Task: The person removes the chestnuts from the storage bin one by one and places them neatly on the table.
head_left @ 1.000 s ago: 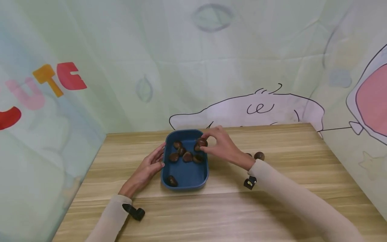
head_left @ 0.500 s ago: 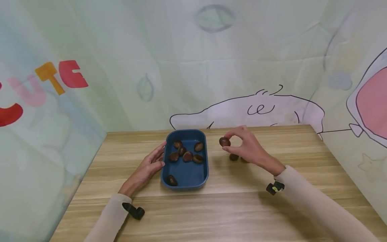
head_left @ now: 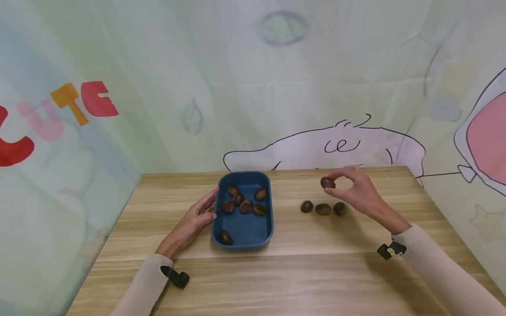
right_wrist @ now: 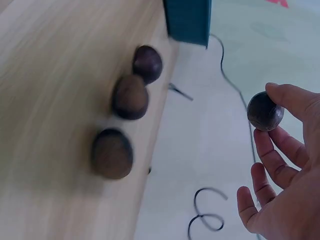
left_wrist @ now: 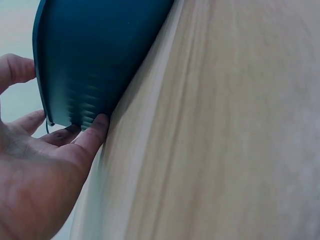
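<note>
My right hand (head_left: 361, 193) pinches a brown chestnut (head_left: 327, 182) between thumb and fingertips, raised over the table. In the right wrist view the chestnut (right_wrist: 265, 111) shows dark and glossy at the fingertips. Below it, a row of 3 chestnuts (head_left: 323, 209) lies on the wood. My left hand (head_left: 193, 219) rests against the left side of a blue rectangular box (head_left: 242, 243), its fingers extended. In the left wrist view the fingertips touch the outer wall of the box (left_wrist: 100, 55). Several chestnuts (head_left: 246, 206) lie inside, mostly grouped toward the far half, one near the front left corner.
The wood-grain table (head_left: 253, 281) ends at a printed cloth backdrop (head_left: 178, 87) behind and at both sides. Each sleeve carries a black wrist device (head_left: 175, 277).
My right hand has moved from over the box to the right, carrying a chestnut out of it. The row of chestnuts on the table is now uncovered. My left hand stays at the box.
</note>
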